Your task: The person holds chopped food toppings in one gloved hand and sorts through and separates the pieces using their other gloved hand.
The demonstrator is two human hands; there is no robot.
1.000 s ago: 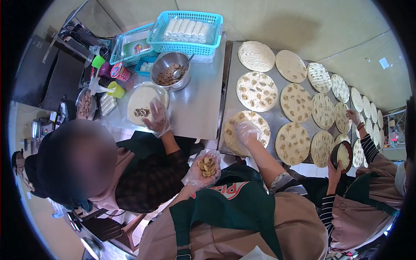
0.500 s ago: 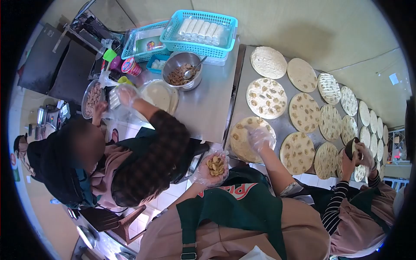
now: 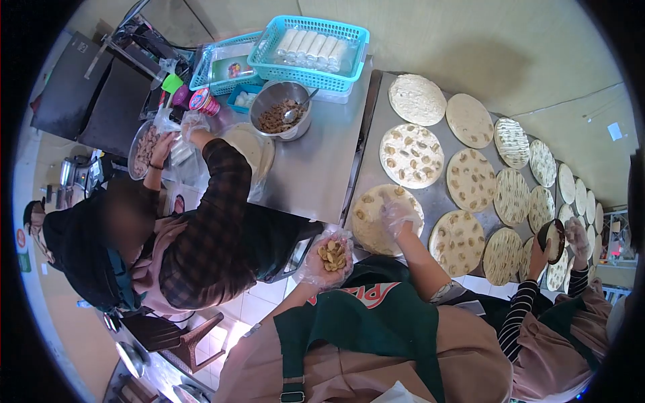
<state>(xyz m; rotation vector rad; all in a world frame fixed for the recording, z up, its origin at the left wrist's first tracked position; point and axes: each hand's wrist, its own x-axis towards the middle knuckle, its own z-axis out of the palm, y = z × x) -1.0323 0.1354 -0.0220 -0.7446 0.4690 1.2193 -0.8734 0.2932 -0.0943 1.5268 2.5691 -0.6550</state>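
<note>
My left hand, in a clear plastic glove, is cupped palm up around a small heap of sliced mushrooms. Over a round pizza base at the near left corner of the metal table is my right hand, also gloved. Its fingers point down at the base and look drawn together; what lies between them is hidden. Some slices lie on that base, mostly along its left side. Just behind it, another pizza base carries slices spread over a white layer.
More topped bases stand in rows to the right. There a co-worker in striped sleeves holds a dark bowl. On the left, another co-worker handles plastic bags beside a steel bowl of brown filling. Blue baskets stand behind it.
My right hand has shifted slightly left and down over the same base. My left hand stays cupped around the slices. The left co-worker's arms have drawn left; the right co-worker's bowl has tilted.
</note>
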